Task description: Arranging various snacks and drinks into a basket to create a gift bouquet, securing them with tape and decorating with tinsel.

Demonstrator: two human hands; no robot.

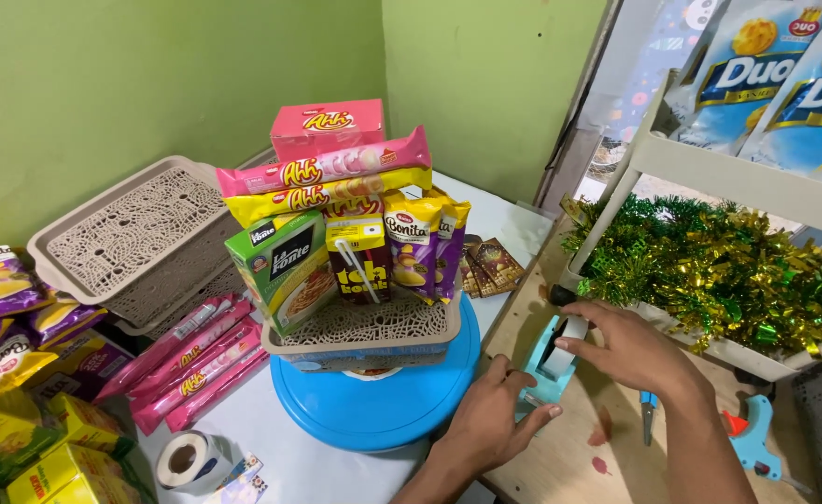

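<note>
- While the left hand [493, 425] braces the teal plastic tape dispenser [546, 369] on the wooden worktop [569, 457], its fingers lie flat, grasping nothing.
- Right hand [630, 350]: fingers curled on the smooth round tape roll [563, 341] in the dispenser.

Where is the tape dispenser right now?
In the head view, the light-blue tape dispenser sits right of centre on the wooden board, between the left hand and right hand, beside the blue round tray.

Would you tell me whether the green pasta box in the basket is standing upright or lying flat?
Upright, leaning slightly: the green pasta box stands on end at the basket's left front.
</note>
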